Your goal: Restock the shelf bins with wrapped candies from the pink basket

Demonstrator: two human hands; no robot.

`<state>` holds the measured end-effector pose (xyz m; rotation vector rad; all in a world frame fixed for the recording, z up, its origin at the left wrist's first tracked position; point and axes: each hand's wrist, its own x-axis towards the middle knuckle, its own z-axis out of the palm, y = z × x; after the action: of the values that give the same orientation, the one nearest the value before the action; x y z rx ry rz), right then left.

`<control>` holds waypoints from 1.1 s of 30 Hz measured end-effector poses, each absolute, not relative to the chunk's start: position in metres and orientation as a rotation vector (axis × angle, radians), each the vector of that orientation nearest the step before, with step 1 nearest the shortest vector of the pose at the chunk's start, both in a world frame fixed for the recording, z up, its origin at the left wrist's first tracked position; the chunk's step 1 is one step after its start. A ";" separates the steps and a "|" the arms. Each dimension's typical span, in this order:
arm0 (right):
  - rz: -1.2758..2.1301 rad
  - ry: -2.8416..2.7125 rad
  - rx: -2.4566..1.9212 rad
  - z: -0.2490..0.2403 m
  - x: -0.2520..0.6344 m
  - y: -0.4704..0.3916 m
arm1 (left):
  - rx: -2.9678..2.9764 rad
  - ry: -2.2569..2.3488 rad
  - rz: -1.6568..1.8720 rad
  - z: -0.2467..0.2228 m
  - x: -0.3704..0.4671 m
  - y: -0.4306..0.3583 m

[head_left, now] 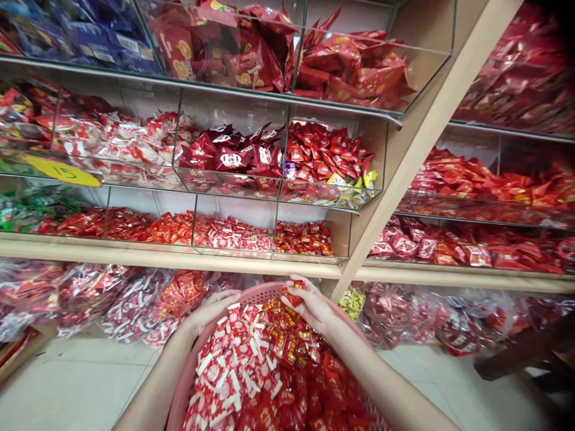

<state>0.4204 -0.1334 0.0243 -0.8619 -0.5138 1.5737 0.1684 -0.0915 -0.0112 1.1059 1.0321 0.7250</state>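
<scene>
A pink plastic basket (182,383) is piled with wrapped candies: red-and-white packets (229,371) on the left, small red-and-gold ones (287,338) at the upper middle and larger red ones (335,383) at the lower right. My left hand (213,311) grips the basket's upper left rim. Over the far side of the basket, my right hand (309,302) is closed on a few small red-and-gold candies (294,292), just above the pile.
Ahead, a wooden shelf (269,263) carries glass bins of wrapped sweets in several rows. A yellow tag (63,172) reads 15. Clear bags of candy (135,302) lie under the shelf, on both sides. A dark wooden object (516,353) stands at the right.
</scene>
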 end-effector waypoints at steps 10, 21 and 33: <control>1.480 -0.644 -0.914 0.018 0.412 -0.131 | 1.140 1.047 0.732 -0.013 0.168 -0.091; 1.514 -0.626 -0.930 0.029 0.414 -0.137 | 1.143 1.064 0.743 -0.011 0.167 -0.092; 1.609 -0.647 -0.934 0.033 0.421 -0.150 | 1.180 1.075 0.753 -0.010 0.167 -0.093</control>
<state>0.4205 -0.1505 0.0332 -0.9344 -0.6468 1.6091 0.1674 -0.0928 -0.0099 1.1799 1.0749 0.7532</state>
